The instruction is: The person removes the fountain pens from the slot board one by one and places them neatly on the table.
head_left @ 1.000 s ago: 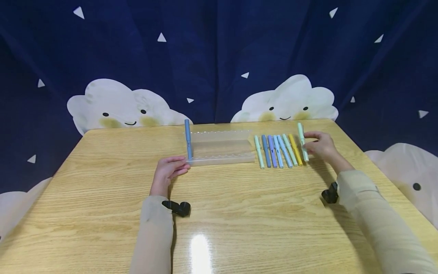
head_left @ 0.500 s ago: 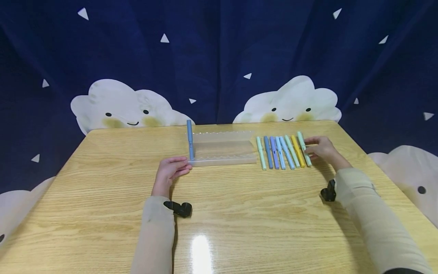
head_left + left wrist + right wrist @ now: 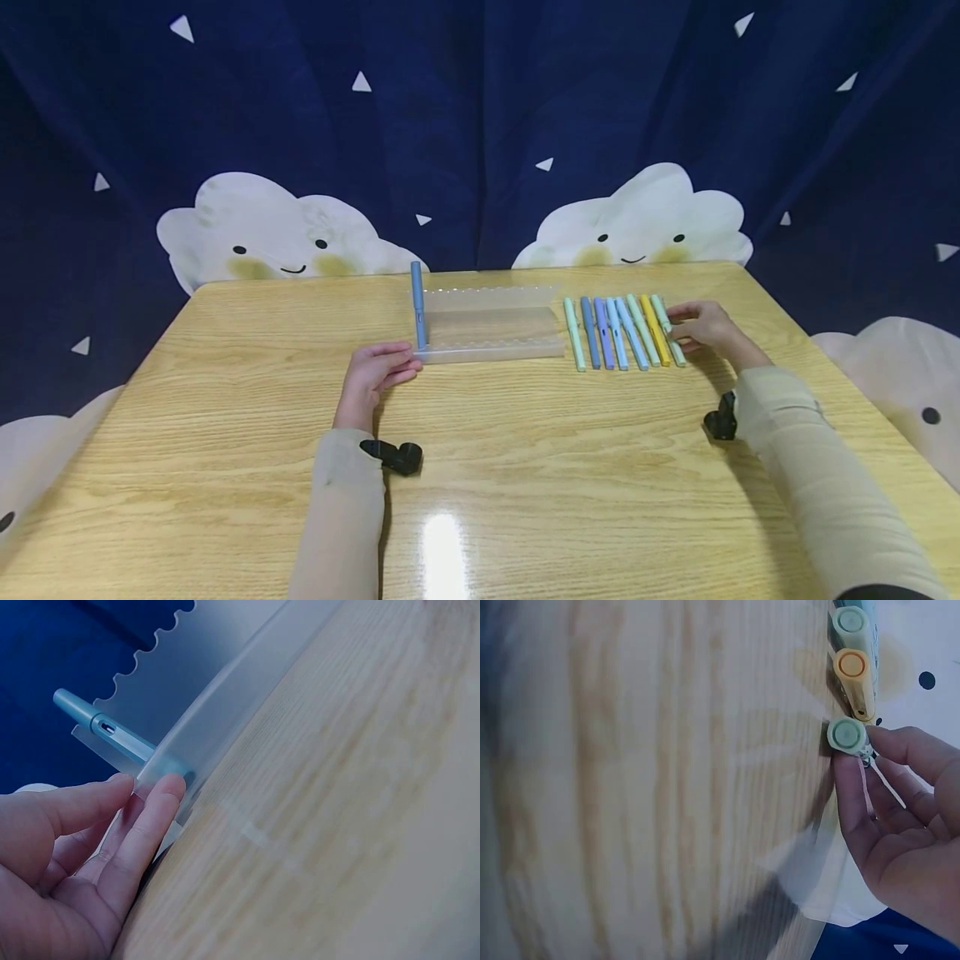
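At the back of the table, a translucent scallop-edged pen rack [image 3: 495,354] holds one blue pen [image 3: 417,304] in its leftmost slot. My left hand [image 3: 367,373] pinches the rack's near left corner; in the left wrist view, thumb and fingertips meet at its edge [image 3: 202,720], close by the blue pen's lower end [image 3: 127,737]. A pale green pen [image 3: 667,330] lies at the right end of a row of pens. My right hand [image 3: 708,327] holds it from the right, and the right wrist view shows thumb and fingers about the green pen [image 3: 847,736].
Left of the held pen lie a yellow pen [image 3: 656,331] and several others in green, blue and purple, such as a purple pen [image 3: 603,333]. The wooden table [image 3: 540,475] ends at a dark blue curtain [image 3: 420,125] with cloud prints.
The right hand has lowered the pale green pen from a raised, upright tilt to lie beside the yellow one, at the row's right end. My left hand stays at the rack's corner.
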`<state>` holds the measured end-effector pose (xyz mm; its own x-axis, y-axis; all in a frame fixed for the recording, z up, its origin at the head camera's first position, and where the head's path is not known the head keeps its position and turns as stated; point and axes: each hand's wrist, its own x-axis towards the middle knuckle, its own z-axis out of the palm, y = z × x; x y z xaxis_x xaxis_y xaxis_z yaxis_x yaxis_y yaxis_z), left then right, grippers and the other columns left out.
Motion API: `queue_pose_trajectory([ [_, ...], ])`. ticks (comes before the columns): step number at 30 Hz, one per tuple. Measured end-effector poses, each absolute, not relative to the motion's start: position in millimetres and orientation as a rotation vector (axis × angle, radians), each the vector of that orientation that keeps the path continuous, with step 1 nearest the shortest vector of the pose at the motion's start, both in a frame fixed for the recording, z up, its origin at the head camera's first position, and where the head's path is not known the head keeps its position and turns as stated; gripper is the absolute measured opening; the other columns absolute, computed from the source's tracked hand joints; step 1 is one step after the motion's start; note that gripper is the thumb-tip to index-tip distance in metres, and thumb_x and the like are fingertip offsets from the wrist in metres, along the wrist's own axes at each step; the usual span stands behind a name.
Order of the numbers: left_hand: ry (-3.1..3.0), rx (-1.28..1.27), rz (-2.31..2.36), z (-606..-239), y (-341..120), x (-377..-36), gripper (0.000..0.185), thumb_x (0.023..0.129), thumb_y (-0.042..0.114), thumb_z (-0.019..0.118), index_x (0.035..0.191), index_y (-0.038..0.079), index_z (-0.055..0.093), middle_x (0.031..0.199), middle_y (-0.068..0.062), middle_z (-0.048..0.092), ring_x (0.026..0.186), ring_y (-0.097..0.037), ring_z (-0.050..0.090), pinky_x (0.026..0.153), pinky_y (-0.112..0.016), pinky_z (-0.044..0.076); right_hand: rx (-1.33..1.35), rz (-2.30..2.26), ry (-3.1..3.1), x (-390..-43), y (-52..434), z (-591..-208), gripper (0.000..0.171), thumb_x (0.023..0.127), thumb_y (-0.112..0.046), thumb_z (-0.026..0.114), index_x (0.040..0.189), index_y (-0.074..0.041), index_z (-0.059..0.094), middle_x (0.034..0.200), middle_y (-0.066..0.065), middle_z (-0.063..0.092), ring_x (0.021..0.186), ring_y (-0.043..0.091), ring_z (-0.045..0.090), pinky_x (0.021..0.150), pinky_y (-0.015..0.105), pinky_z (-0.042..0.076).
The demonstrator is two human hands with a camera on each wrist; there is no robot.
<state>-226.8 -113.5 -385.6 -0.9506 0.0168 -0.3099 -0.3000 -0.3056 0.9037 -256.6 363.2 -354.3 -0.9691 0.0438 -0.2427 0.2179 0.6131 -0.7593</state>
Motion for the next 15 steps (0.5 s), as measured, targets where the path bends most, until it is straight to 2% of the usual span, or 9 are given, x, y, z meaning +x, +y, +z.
queue_pose_trajectory([
  [15, 1.727, -0.392, 2.334, -382.5, -113.5, -225.8, 0.027, 0.086, -0.011, 0.050, 0.113, -0.016, 0.049, 0.066, -0.009, 0.063, 0.060, -0.017, 0.064, 0.062, -0.026, 0.055, 0.229, -1.290, 2.622, -254.1, 364.5, -353.7, 0.054, 0.083, -0.004, 0.060, 0.128, 0.013, 0.035, 0.120, 0.030, 0.042, 0.074, 0.009, 0.056, 0.068, 0.029, 0.055],
])
